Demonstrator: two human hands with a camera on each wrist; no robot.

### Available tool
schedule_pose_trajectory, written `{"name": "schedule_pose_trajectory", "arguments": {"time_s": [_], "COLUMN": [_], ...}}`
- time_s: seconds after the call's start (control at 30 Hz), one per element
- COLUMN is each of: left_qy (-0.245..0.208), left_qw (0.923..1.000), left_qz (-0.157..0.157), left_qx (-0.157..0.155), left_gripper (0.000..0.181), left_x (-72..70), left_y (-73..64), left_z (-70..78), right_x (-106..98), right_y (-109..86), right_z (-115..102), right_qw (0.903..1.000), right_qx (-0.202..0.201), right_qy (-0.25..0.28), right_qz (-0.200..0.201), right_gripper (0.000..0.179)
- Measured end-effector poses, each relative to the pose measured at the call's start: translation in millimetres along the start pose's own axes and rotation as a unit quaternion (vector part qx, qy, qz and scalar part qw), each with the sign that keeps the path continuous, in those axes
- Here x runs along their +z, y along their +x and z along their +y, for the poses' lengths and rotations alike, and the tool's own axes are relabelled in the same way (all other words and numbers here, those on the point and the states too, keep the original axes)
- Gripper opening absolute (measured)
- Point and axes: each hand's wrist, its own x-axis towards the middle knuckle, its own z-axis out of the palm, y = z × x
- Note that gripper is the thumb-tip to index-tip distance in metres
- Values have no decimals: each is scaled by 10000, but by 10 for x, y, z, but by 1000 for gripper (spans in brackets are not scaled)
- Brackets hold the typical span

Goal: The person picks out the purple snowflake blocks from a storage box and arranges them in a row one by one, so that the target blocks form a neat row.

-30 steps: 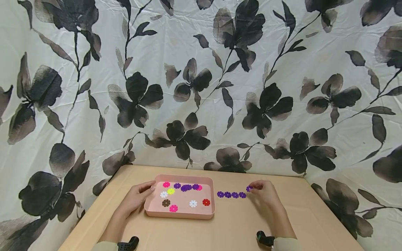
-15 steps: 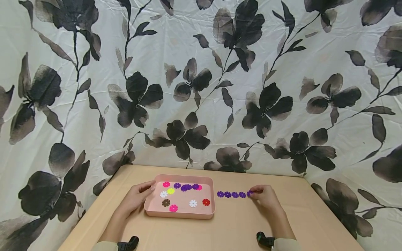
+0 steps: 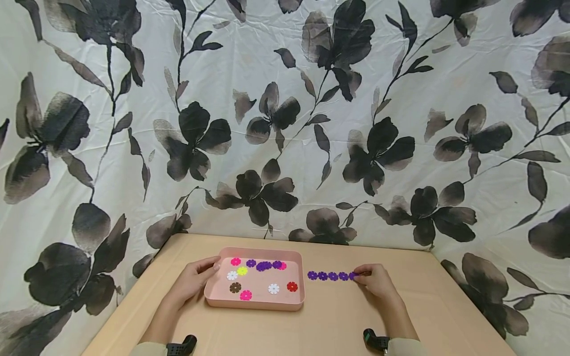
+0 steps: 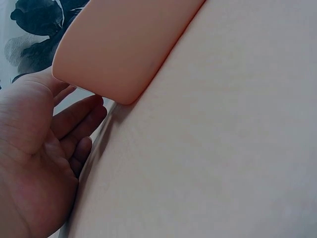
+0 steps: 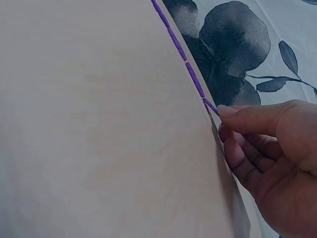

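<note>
My right hand (image 3: 377, 281) pinches a purple flower-shaped piece (image 5: 211, 106) between thumb and finger, at the right end of a row of purple flower pieces (image 3: 333, 276) on the table. In the right wrist view this piece is tilted, its left edge meeting the flat row. At the left, my left hand (image 3: 193, 280) holds the left side of a shallow pink tray (image 3: 256, 305), thumb over the rim and fingers outside the wall (image 4: 119, 49). Inside the tray lie several more purple flower pieces (image 3: 263, 266), some overlapping near the back.
Other flower pieces in the tray include a yellow one (image 3: 242, 271), a brown one (image 3: 235, 288), a red one (image 3: 292, 287), and white and pink ones. The table (image 3: 329, 326) has a light wood tone. Behind it hangs a floral cloth (image 3: 311, 163).
My right hand has lowered the purple flower piece slightly toward the table, bringing it in line with the row's right end. My left hand and the tray have stayed put.
</note>
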Motion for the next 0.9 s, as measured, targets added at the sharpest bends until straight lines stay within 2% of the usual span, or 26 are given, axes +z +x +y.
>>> {"name": "schedule_pose_trajectory", "arguments": {"time_s": [0.47,0.7,0.9], "left_qy": [17,18,23], "left_qw": [9999,9999,10000], "left_qz": [121,105,96], "left_qx": [-8,4,13], "left_gripper": [55,57,58], "left_x": [61,60,63], "left_y": [22,23,27], "left_z": [5,6,12], "right_x": [-50,-46,28], "right_y": [146,130,168], "right_z": [40,-91,-248], "right_qw": [9998,9998,9990], "right_qx": [-89,-3,-189], "right_qy": [-195,117,308], "right_qz": [-27,151,255], "right_gripper": [14,22,25]}}
